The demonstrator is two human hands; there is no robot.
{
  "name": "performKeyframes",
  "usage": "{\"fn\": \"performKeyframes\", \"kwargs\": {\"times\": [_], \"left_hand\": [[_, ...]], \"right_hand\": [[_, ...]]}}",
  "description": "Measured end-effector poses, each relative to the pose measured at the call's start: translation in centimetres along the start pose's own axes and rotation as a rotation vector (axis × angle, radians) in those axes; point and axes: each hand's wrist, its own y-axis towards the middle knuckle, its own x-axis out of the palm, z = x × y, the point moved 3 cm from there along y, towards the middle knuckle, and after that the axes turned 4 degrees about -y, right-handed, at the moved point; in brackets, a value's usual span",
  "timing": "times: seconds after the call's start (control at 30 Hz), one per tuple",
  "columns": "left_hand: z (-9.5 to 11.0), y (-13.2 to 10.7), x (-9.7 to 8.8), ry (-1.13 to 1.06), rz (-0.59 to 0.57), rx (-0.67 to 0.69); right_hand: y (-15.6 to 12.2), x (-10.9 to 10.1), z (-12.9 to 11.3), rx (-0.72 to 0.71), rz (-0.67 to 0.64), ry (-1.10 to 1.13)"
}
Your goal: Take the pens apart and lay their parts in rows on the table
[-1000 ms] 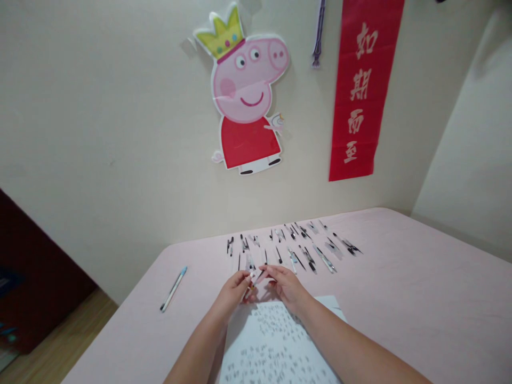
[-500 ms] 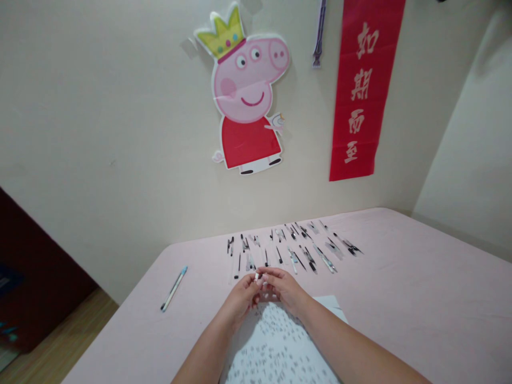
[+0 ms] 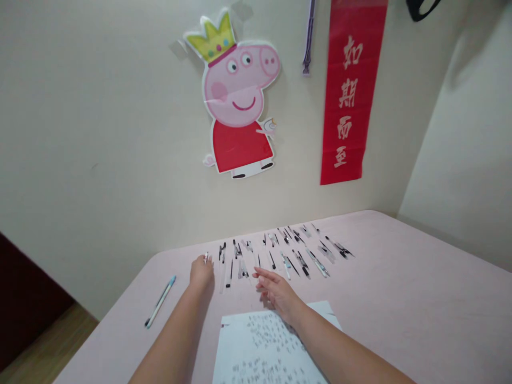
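My left hand [image 3: 201,272] is stretched out at the left end of the rows of pen parts, its fingers closed on a small white piece with a dark bit [image 3: 206,258], too small to name. My right hand [image 3: 278,292] hovers above the far edge of a handwritten paper sheet [image 3: 236,333], its fingers loosely spread and holding nothing. Just beyond it lie several black and clear pen parts [image 3: 272,260], laid out in two rough rows. Closest to my left hand among them is a group of black pieces [image 3: 223,252].
A pale pen with a blue end [image 3: 160,302] lies alone at the left on the pink tablecloth [image 3: 408,298]. Behind the table, the wall carries a pink pig cutout [image 3: 242,106], a red banner [image 3: 354,96] and a hanging purple strap [image 3: 308,40].
My hands were together over the sheet around a small white piece. My left hand has moved left and forward with it; my right hand has opened. The view has shifted slightly.
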Motion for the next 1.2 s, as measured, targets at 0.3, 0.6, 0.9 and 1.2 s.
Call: {"fn": "performKeyframes", "kwargs": {"times": [0.3,0.6,0.9,1.2], "left_hand": [[0.6,3.5,2.4,0.412,0.031,0.058],[1.3,4.4,3.1,0.611,0.048,0.052],[-0.3,5.1,2.2,0.591,0.003,0.063],[-1.1,4.4,0.9,0.518,0.011,0.136]], "right_hand": [[0.7,-0.2,0.3,0.039,0.018,0.012],[0.8,-0.2,0.2,0.002,0.023,0.028],[0.7,-0.2,0.1,0.016,0.012,0.026],[0.8,-0.1,0.1,-0.030,0.017,0.034]]}}
